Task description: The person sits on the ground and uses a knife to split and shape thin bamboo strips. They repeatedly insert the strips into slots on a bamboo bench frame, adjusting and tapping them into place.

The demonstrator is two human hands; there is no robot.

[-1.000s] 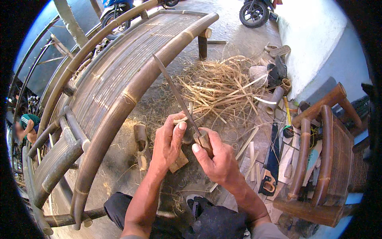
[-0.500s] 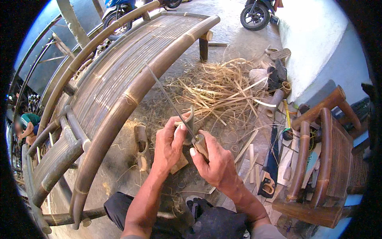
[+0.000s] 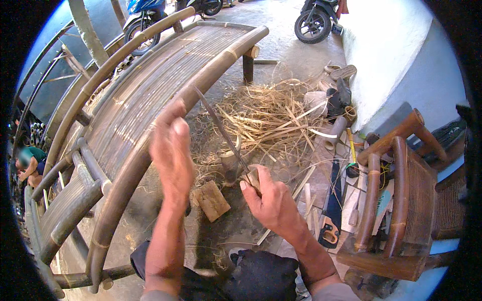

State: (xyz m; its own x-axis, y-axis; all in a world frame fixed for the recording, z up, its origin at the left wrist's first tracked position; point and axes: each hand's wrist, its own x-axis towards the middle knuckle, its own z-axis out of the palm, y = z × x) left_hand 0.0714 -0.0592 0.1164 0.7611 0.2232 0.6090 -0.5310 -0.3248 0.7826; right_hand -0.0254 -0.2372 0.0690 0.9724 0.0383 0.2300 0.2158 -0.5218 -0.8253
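Knife (image 3: 221, 131) with a long thin blade rises up and away from the right hand (image 3: 271, 200), which is closed around its handle. Left hand (image 3: 171, 145) hovers open and empty beside the blade, above a wood block (image 3: 213, 199) on the floor; bamboo shavings (image 3: 271, 115) lie beyond.

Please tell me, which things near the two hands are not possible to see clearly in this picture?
- Left hand, head view: blurred by motion; fingers indistinct.
- Knife handle: hidden inside the right hand.
- Whether the short bamboo piece under the blade touches it: too small to tell.
- Handsaw: teeth too small to see.
- Chair: cut off by the picture's rim.
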